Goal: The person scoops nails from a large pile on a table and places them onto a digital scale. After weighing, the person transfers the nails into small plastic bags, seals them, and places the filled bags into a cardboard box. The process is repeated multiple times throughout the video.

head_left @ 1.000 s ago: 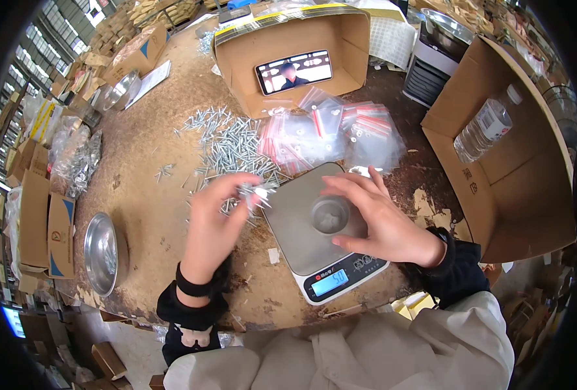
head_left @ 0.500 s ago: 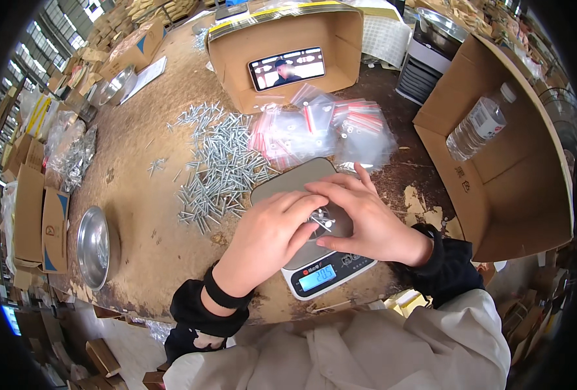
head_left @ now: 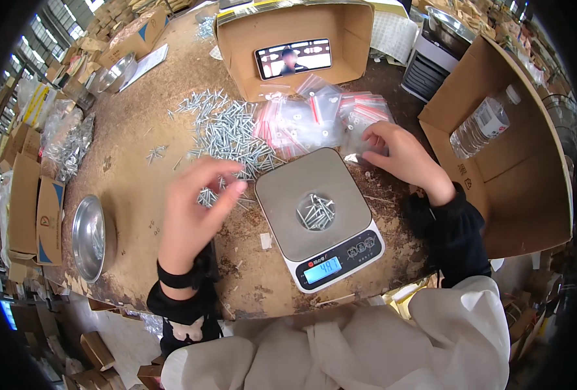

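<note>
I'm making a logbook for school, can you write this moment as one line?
left hand: over loose screws | right hand: on small plastic bags | scale: screws in clear cup

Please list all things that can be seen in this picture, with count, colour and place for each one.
kitchen scale: one, grey with blue lit display, table centre
small heap of screws: one, silver, on the scale's plate
loose screws: large scattered pile, silver, left of and behind the scale
zip bags: a pile, clear with red strips, behind the scale
phone: one, screen lit, leaning inside the open cardboard box at the back
water bottle: one, clear, lying in the big cardboard box at right
metal bowl: one, silver, left table edge
table: one, brown, worn
left hand: above the table beside the loose screws, fingers bent
right hand: resting on the bags
</note>
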### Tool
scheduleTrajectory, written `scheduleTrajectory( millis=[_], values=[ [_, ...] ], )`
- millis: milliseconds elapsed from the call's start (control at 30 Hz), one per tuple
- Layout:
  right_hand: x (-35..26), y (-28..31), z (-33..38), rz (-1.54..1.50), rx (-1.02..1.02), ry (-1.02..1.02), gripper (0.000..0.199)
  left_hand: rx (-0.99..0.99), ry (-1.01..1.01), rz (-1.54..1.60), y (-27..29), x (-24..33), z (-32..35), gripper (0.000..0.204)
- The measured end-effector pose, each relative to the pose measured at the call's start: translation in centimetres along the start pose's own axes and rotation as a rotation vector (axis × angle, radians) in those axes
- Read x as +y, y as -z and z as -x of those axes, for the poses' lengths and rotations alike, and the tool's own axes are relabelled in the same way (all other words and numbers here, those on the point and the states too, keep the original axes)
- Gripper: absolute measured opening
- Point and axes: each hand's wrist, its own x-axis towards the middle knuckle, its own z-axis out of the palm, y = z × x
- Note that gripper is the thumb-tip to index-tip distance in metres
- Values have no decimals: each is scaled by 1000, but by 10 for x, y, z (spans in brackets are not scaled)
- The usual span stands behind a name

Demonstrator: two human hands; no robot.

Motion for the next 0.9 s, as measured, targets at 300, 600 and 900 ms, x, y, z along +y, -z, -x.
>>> scheduleTrajectory(
  millis=[300,600,900],
  values=[
    [15,-10,1,-21,-105,-117,11,-142,202,-427,0,-49,16,33],
    [15,-12,2,-201,223,-19,14,-186,231,-403,-6,-44,9,29],
    [-79,-8,57,-884,-42,456,26,-113,104,594,-50,52,18,67]
  ],
)
